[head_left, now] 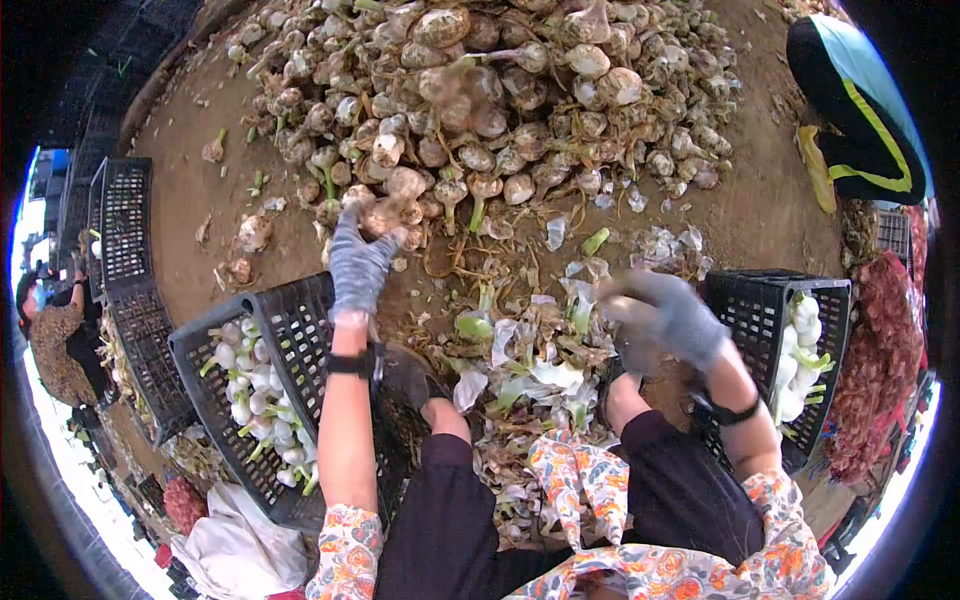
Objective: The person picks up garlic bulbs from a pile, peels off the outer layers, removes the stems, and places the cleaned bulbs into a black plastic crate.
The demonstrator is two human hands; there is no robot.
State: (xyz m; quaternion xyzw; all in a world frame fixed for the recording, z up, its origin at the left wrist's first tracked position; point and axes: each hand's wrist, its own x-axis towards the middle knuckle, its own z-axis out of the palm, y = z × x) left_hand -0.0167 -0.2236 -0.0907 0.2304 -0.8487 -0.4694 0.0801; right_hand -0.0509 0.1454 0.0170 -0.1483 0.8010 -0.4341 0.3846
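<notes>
My left hand (362, 265), in a grey glove, is at the near edge of a large heap of garlic (520, 110). Its thumb and fingers close around a dirt-covered garlic bulb (380, 218), with other bulbs touching it. My right hand (668, 312), also gloved, is over the ground in front of my right foot, near a black crate (755, 290). Motion smears its fingers, so I cannot make out whether anything is in them. Peeled skins and cut stems (545, 355) lie between my feet.
Cleaned white garlic fills part of a black crate (285, 335) on my left and shows in the right crate. Red mesh sacks (875, 370) stand far right. More crates (125, 230) and a person (62, 335) are at left; another person (865, 110) is upper right.
</notes>
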